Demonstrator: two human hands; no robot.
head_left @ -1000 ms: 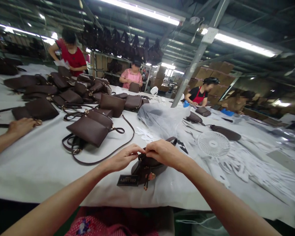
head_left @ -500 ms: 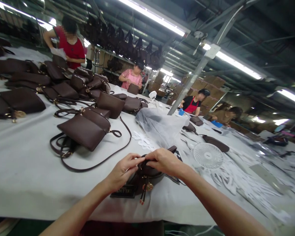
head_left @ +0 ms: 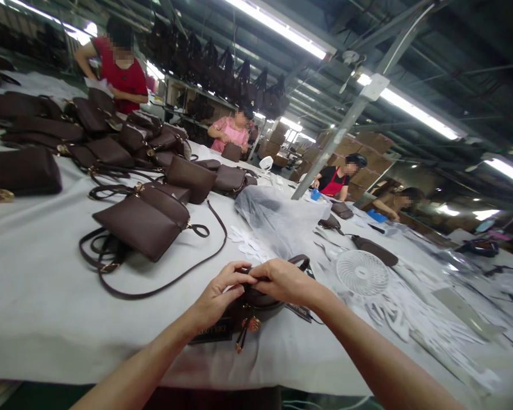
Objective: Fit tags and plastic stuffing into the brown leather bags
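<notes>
A small dark brown handbag [head_left: 263, 310] stands on the white-covered table in front of me, its top largely hidden by my fingers. My left hand [head_left: 218, 297] is closed at the top left of the bag, thumb and fingers pinching its dark upper edge. Right beside it, my right hand [head_left: 284, 280] is bent over the top with its fingertips pressed together on the bag; the exact part gripped is hidden. A gold charm with tassels [head_left: 251, 324] hangs at the front. A black tag with lettering [head_left: 216, 332] lies at the bag's left, and a handle loop [head_left: 301, 261] rises behind my right hand.
Brown bags with straps [head_left: 143, 222] lie at the left, piled further back. Clear plastic [head_left: 277, 213] lies ahead. To the right are a white fan [head_left: 362, 272] and many white paper pieces [head_left: 410, 319]. A slanted post [head_left: 337, 136] rises beyond, with several co-workers around the table.
My left fingers have closed in a little over the bag's top, by my right hand. The charm and tassels have shifted slightly left. The view has turned a little.
</notes>
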